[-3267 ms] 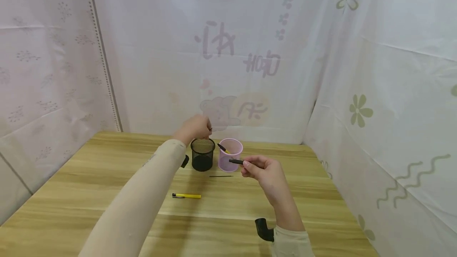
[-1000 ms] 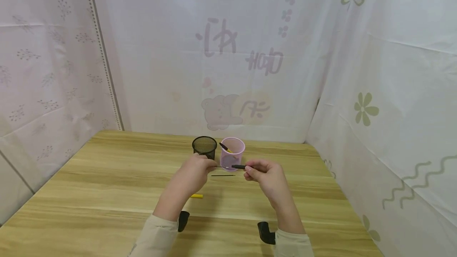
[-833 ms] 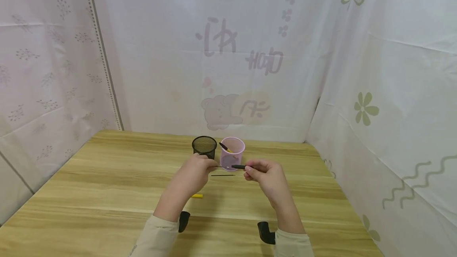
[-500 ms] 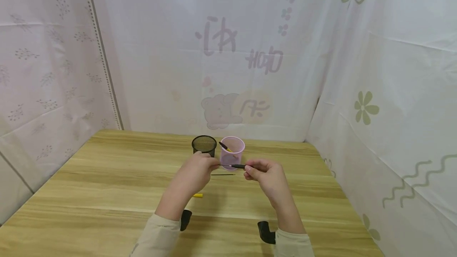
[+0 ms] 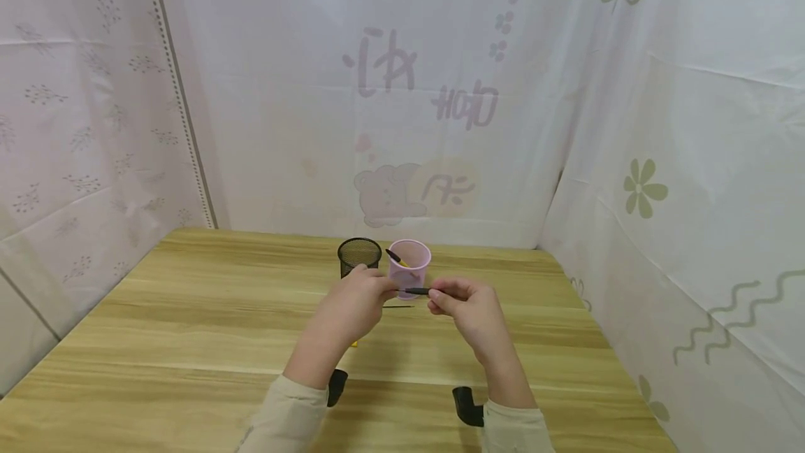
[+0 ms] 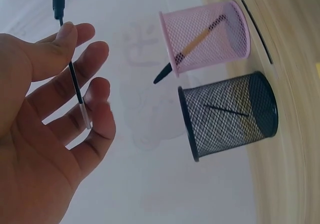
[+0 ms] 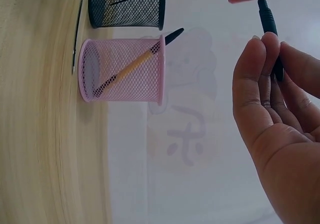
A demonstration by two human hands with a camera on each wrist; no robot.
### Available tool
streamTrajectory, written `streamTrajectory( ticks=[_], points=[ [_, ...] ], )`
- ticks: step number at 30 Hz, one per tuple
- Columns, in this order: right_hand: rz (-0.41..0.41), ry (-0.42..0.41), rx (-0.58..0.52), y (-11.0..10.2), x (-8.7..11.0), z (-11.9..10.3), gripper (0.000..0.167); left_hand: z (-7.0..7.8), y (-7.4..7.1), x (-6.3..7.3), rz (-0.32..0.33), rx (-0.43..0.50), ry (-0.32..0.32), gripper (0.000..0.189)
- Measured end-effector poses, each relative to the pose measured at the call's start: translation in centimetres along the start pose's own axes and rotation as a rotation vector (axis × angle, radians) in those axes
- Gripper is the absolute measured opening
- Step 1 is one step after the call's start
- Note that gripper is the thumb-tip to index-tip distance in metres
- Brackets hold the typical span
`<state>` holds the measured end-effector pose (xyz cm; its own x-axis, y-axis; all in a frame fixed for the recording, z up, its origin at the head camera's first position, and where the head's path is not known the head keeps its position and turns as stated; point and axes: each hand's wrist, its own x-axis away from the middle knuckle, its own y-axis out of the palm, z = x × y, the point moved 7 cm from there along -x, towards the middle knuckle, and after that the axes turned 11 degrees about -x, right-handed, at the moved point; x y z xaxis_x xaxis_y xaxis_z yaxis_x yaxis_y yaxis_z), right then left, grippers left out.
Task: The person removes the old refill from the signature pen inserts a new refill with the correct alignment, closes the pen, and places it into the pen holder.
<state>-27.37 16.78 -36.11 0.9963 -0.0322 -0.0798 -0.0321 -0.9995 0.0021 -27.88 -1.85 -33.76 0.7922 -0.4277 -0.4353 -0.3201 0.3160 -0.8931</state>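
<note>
In the head view my left hand (image 5: 358,299) meets my right hand (image 5: 468,310) above the table, in front of the pen holders. Between left thumb and fingers I pinch a thin pen refill (image 6: 76,84), its clear end pointing back into the palm. Its other end runs into a short black pen piece with a ribbed section (image 7: 267,18). Right thumb and fingertips pinch that black piece. The pink mesh pen holder (image 5: 409,278) holds a yellow-and-black pen (image 6: 195,43). Left of it stands the black mesh pen holder (image 6: 227,116), with a thin dark stick (image 6: 226,110) visible through its mesh.
Another thin refill (image 5: 399,307) lies on the wooden table (image 5: 189,313). A yellow pen (image 5: 355,344) is mostly hidden behind my left hand. Black curved wrist pieces (image 5: 467,405) sit beside both sleeves. Printed curtains (image 5: 283,124) enclose the table's back and sides.
My left hand has come down from over the black holder, bringing the refill to the black pen piece. It has since moved right, and less refill shows between the hands. My right hand stays nearly still.
</note>
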Motion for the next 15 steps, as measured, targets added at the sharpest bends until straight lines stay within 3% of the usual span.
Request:
streamTrajectory(
  ticks=[15],
  points=[
    [-0.009, -0.011, 0.007, 0.18, -0.29, -0.17, 0.015, 1.0, -0.04, -0.55, 0.062, -0.066, 0.037, 0.011]
  ],
)
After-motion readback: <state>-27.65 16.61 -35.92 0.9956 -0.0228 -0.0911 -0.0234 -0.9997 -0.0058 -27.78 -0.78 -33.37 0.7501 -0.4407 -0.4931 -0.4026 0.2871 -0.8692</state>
